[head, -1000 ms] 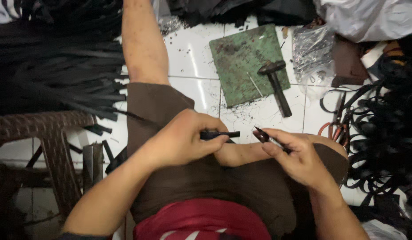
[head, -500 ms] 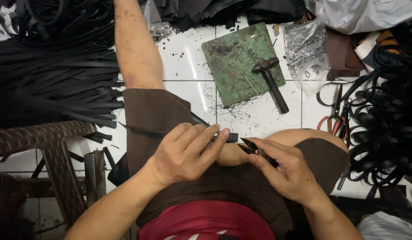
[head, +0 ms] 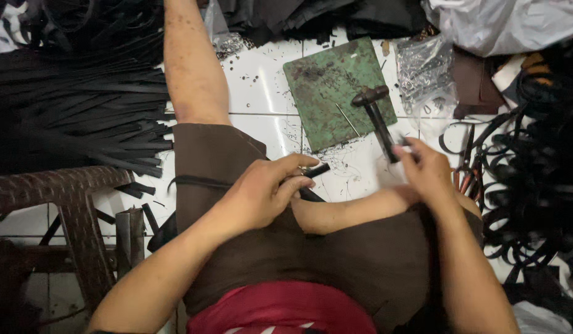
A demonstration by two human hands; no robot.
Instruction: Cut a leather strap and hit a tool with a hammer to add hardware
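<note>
left fingers: left hand (head: 265,195) curled shut, pinching a short black strap piece (head: 315,171) between thumb and fingers (head: 297,179); strap end pokes out toward the white tile floor (head: 262,93)
right fingers: right hand (head: 427,170) blurred, fingers (head: 403,150) bunched together at the lower end of the hammer (head: 376,117) handle; cannot tell if clamped on it or on a small item
strap piece: over the person's lap, above brown shorts (head: 237,185), just beside the bent knee
hammer: dark, head on the green metal plate (head: 339,93), handle running off its near edge
plate: flat on floor, scuffed, thin nail-like rod on it
left side: heap of black straps (head: 76,117), brown plastic stool (head: 57,198)
right side: loops of black straps (head: 534,185), pliers (head: 469,167), clear bag of metal rings (head: 422,68)
</note>
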